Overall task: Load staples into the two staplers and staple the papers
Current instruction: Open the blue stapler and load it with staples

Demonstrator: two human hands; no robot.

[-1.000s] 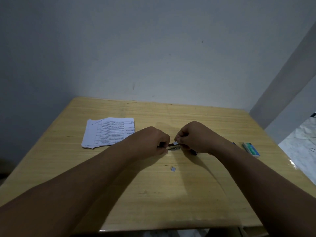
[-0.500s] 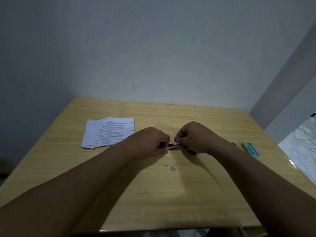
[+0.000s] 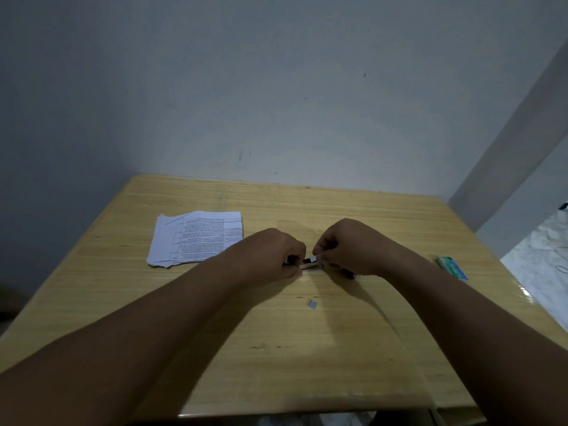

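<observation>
At a wooden surface [image 3: 307, 364], our left hand [image 3: 276, 256] steadies a stapler [image 3: 309, 264]; right hand [image 3: 347, 247] pinches a staple strip [image 3: 313, 258], which could slip and scatter.

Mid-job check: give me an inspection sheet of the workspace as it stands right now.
Surface: wooden table, set against a plain wall.
Job's things: papers stacked far left, untouched; stapler held between both hands; second stapler not identifiable.
Clutter: small staple strip loose near centre; green staple box at the right edge.
Grippers: left hand closed on the stapler; right hand pinching at its other end.
Cables: nothing seen.
Surroundings: pale floor at right.
</observation>
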